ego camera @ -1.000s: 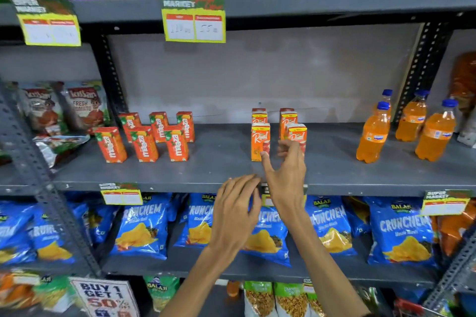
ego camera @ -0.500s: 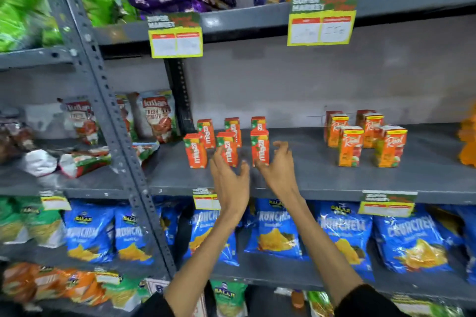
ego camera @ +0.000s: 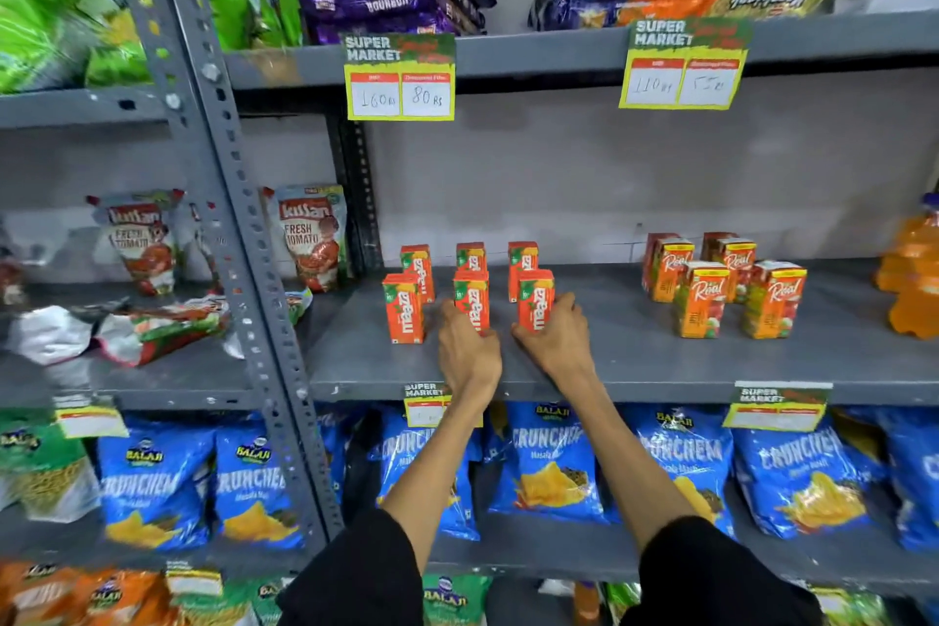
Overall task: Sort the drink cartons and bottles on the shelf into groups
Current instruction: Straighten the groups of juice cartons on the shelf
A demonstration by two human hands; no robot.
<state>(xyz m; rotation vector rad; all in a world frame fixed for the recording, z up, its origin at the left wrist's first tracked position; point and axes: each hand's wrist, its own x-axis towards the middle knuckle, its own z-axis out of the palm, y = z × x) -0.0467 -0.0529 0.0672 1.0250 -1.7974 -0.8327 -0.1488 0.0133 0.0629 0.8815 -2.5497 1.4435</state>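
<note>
Several orange Maaza cartons stand in two rows on the grey middle shelf (ego camera: pixel 635 361). My left hand (ego camera: pixel 467 351) grips the front middle Maaza carton (ego camera: pixel 471 297) at its base. My right hand (ego camera: pixel 556 338) wraps around the front right Maaza carton (ego camera: pixel 536 300). The front left Maaza carton (ego camera: pixel 404 308) stands free beside them. To the right a group of Real cartons (ego camera: pixel 711 287) stands upright. Orange drink bottles (ego camera: pixel 914 280) show at the far right edge, partly cut off.
A slanted grey upright post (ego camera: pixel 239 219) borders the shelf on the left, with tomato sauce pouches (ego camera: pixel 310 239) behind it. Price tags (ego camera: pixel 401 79) hang from the shelf above. Blue Crunchem bags (ego camera: pixel 549 468) fill the shelf below. Bare shelf lies between the two carton groups.
My view swung left from the Real cartons to the Maaza group. Both hands moved forward and closed on the two front Maaza cartons.
</note>
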